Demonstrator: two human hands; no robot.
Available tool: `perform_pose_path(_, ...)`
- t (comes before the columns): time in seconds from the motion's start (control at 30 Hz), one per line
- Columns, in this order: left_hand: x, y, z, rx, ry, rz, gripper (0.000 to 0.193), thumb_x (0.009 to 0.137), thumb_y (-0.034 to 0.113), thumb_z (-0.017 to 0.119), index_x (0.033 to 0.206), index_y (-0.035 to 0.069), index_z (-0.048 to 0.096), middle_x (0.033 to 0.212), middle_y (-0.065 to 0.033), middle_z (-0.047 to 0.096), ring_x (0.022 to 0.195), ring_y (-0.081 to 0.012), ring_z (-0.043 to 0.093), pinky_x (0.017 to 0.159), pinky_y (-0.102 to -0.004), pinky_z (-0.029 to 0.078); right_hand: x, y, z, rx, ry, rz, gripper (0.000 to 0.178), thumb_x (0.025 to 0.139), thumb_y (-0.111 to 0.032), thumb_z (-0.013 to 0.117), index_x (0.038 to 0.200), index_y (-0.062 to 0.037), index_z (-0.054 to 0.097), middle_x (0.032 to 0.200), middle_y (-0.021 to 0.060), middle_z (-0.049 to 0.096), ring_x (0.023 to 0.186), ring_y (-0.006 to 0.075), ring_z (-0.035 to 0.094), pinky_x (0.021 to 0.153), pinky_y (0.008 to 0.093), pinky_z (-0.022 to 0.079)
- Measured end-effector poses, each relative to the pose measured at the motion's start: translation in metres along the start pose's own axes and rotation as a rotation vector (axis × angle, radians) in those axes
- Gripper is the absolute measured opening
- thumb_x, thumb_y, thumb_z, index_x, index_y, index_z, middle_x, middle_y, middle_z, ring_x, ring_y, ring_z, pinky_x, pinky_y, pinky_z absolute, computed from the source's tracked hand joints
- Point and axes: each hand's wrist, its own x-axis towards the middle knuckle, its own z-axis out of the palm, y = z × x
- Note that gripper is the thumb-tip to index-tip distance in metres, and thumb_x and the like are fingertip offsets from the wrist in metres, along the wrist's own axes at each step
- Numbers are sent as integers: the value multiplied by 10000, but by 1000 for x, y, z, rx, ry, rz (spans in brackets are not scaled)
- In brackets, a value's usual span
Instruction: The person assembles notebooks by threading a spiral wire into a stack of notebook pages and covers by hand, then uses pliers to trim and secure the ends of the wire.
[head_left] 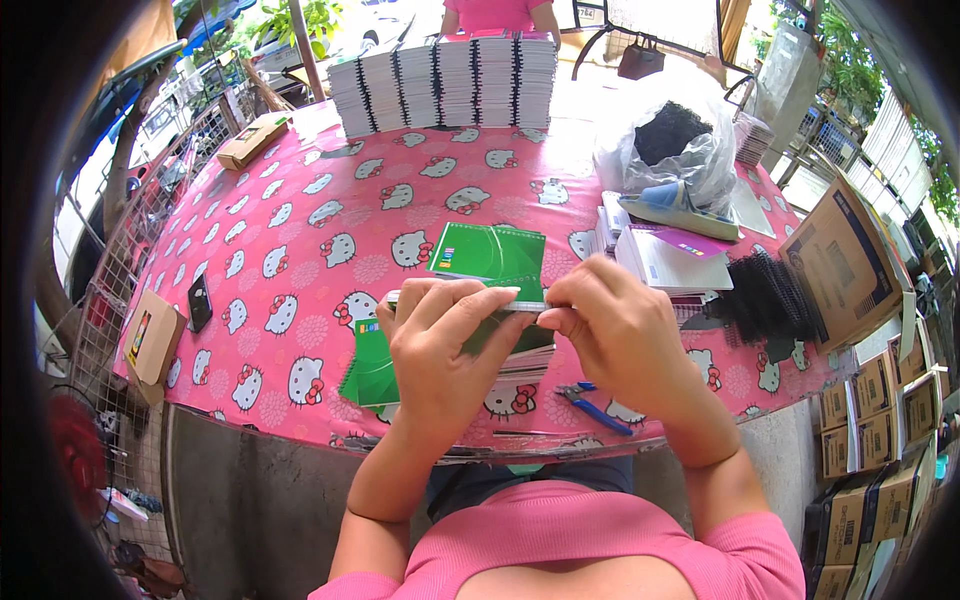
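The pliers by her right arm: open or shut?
Open, slightly: the blue handles of the pliers spread apart on the table. Neither hand touches them.

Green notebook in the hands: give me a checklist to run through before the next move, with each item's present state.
1. Both hands on the work: ok. The left hand and right hand pinch the green notebook from either side at its top edge.
2. Notebook supported: ok. It stands on the stack of notebooks under the hands.
3. Binding seated along the edge: cannot tell; the fingers cover it.
4. Blue-handled pliers within reach: ok, lying on the pink tablecloth by the right wrist.
5. Black spiral coils on hand: ok, a pile to the right.
6. Finished stacks out of the way: ok, at the far edge.
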Motion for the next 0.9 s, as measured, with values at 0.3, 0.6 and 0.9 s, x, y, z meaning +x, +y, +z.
perform_pose_path(0.3,-2,-14,17,-26,131,229,302,619,80,826,899,86,713,826,-19,644,802,-199,556,743,-341,401,19,180,-73,-612,-99,514,483,857,-421,640,1139,-32,597,1157,190,609,1111,342,576,912,436,465)
perform_pose_path(0.6,-1,-24,20,46,155,246,344,613,91,835,934,89,709,845,-25,647,818,-202,560,753,-341,407,-33,167,-27,-780,120,426,276,791,-259,715,968,-71,616,997,66,635,953,246,603,821,393,409)
perform_pose_path(0.9,10,-17,14,50,22,86,317,641,223,837,907,117,701,854,3,641,843,-190,561,776,-331,349,0,166,-78,-474,-303,500,423,667,-220,802,932,49,612,845,223,665,837,366,655,754,409,501)
